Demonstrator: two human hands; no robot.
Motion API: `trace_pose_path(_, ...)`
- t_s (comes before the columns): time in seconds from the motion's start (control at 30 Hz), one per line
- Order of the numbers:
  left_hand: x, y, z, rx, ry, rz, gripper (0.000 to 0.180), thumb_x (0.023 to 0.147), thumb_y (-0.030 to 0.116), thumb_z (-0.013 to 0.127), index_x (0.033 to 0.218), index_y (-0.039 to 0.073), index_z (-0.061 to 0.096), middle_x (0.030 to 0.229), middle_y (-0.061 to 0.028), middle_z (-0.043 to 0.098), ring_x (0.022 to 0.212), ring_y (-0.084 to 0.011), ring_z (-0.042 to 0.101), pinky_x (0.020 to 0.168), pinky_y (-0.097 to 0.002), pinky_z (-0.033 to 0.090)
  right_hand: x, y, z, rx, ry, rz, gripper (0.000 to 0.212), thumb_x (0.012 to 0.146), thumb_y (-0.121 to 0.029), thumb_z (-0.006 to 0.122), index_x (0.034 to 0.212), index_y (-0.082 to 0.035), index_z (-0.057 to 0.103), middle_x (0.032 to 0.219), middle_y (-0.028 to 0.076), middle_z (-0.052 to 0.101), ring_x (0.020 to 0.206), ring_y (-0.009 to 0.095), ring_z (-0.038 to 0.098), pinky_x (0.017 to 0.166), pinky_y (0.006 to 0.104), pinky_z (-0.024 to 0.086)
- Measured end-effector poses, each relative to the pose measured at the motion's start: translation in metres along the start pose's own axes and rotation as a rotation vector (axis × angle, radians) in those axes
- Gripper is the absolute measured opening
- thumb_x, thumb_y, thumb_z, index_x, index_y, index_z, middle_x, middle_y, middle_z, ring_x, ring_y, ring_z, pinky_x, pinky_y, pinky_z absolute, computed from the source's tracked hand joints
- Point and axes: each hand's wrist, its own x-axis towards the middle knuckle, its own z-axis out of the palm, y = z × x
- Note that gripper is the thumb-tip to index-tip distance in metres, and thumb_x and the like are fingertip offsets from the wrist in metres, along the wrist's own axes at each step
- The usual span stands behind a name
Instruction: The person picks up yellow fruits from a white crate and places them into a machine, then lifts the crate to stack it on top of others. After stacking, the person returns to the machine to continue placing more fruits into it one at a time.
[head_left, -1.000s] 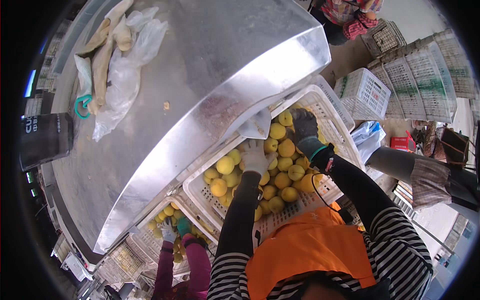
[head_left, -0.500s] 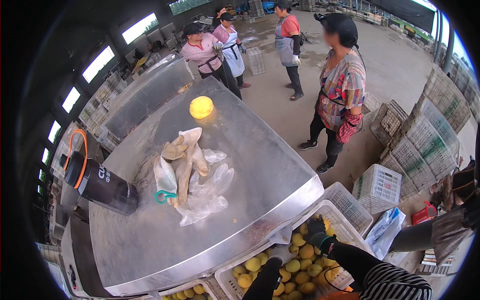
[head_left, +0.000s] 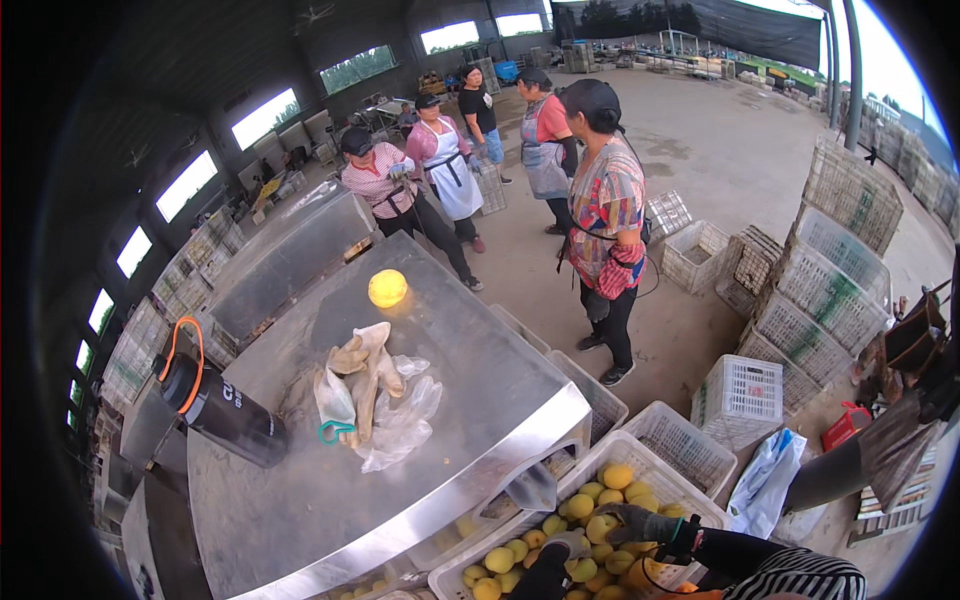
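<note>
Both my hands, in dark-grey gloves, are inside a white plastic crate [head_left: 690, 500] of round yellow fruit [head_left: 487, 588] that look like peaches. My right hand [head_left: 643, 523] reaches in from the right, its fingers curled round a yellow peach [head_left: 600, 529] near the middle of the pile. Just left of it, my left hand [head_left: 568, 545] rests low among the fruit; its fingertips are too unclear to read. On the steel table beyond lie cream work gloves [head_left: 370, 372], one with a green cuff, and crumpled clear plastic gloves [head_left: 400, 430].
The steel table [head_left: 480, 390] has a sharp edge beside the crate. On it are a black bottle [head_left: 235, 415] with an orange handle and a yellow ball-shaped fruit [head_left: 387, 288]. Stacked crates [head_left: 810, 310] stand right. Several people, including one in a patterned top [head_left: 607, 205], stand beyond the table.
My view has tilted up and to the right. My right hand has shifted nearer to the left within the fruit. The person in the patterned top has turned toward the others.
</note>
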Motion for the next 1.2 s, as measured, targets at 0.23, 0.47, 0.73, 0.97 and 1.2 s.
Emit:
trace_pose_path(0.23, -0.165, 0.037, 0.027, -1.092, 0.522, 0.302, 0.063, 0.086, 0.044, 0.052, 0.133, 0.005, 0.038, 0.13, -0.0177, 0.048, 0.118, -0.0314, 0.047, 0.097, -0.04, 0.038, -0.029, -0.025, -0.031, 0.83, -0.075, -0.006, 0.056, 0.08, -0.009, 0.063, 0.131, -0.003, 0.04, 0.121, 0.006, 0.052, 0.111, 0.013, 0.047, 0.094, 0.0265, 0.041)
trace_pose_path(0.47, -0.231, 0.114, 0.019, -1.514, 0.839, 0.567, 0.062, 0.086, 0.044, 0.052, 0.133, 0.006, 0.038, 0.13, -0.0176, 0.048, 0.115, -0.0302, 0.048, 0.094, -0.0391, 0.04, -0.042, -0.071, -0.006, 0.923, -0.125, -0.068, 0.058, 0.083, -0.019, 0.063, 0.133, -0.004, 0.038, 0.124, 0.009, 0.051, 0.11, 0.02, 0.051, 0.094, 0.0329, 0.042)
trace_pose_path(0.73, -0.264, 0.166, 0.03, -1.533, 1.058, 0.67, 0.062, 0.087, 0.045, 0.051, 0.133, 0.006, 0.038, 0.129, -0.0174, 0.048, 0.111, -0.0288, 0.049, 0.09, -0.0381, 0.042, -0.044, -0.101, 0.02, 0.114, -0.054, -0.456, 0.072, 0.076, -0.035, 0.07, 0.133, -0.005, 0.038, 0.119, 0.012, 0.054, 0.109, 0.023, 0.051, 0.093, 0.0366, 0.042)
trace_pose_path(0.97, -0.278, 0.196, 0.048, -1.556, 1.206, 0.748, 0.062, 0.087, 0.045, 0.051, 0.133, 0.007, 0.039, 0.128, -0.0173, 0.049, 0.107, -0.0276, 0.051, 0.087, -0.0372, 0.044, -0.1, -0.101, -0.002, -0.083, 0.112, -0.402, 0.072, 0.075, -0.039, 0.071, 0.13, -0.006, 0.04, 0.116, 0.014, 0.055, 0.108, 0.026, 0.052, 0.093, 0.0368, 0.041)
trace_pose_path(1.2, -0.314, 0.206, 0.054, -1.599, 1.415, 0.849, 0.061, 0.087, 0.046, 0.051, 0.133, 0.007, 0.039, 0.127, -0.0172, 0.049, 0.104, -0.0264, 0.052, 0.083, -0.0364, 0.046, -0.195, -0.029, -0.075, 0.528, 0.351, -0.081, 0.064, 0.074, -0.024, 0.074, 0.126, -0.006, 0.042, 0.106, 0.009, 0.056, 0.098, 0.02, 0.056, 0.083, 0.0334, 0.05)
